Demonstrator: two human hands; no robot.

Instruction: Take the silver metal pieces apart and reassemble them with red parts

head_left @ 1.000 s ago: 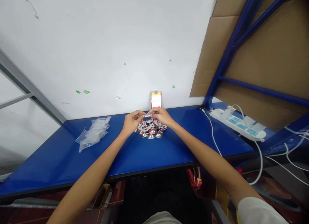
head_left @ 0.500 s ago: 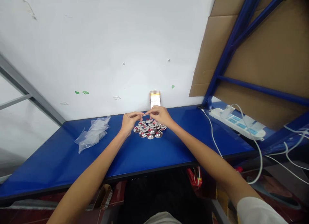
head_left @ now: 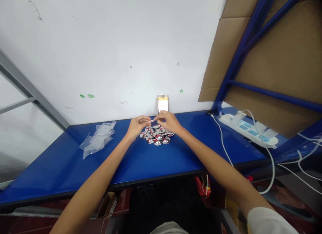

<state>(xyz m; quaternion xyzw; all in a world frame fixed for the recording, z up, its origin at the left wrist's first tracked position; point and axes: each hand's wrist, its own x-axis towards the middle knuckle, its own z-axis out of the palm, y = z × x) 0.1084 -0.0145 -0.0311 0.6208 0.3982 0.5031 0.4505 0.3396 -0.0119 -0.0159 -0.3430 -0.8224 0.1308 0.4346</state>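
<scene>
Pinching a small white piece (head_left: 152, 121) in the left hand (head_left: 136, 127), right hand (head_left: 171, 121) at its other end, impossible to tell whether gripping, just above heaped cymbal-like metal discs (head_left: 159, 137). Well right of overlapping clear plastic bags (head_left: 97, 139) with indistinct contents, nearer the blue table's (head_left: 153, 165) back edge than its front.

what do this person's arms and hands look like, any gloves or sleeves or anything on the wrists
The left hand and right hand are both without gloves, and no watch or bracelet shows on either wrist. Both forearms are bare. A plain, pale, off-white sleeve ends around the right elbow; no sleeve shows on the left arm within the picture. Rings are too small to tell.
</scene>
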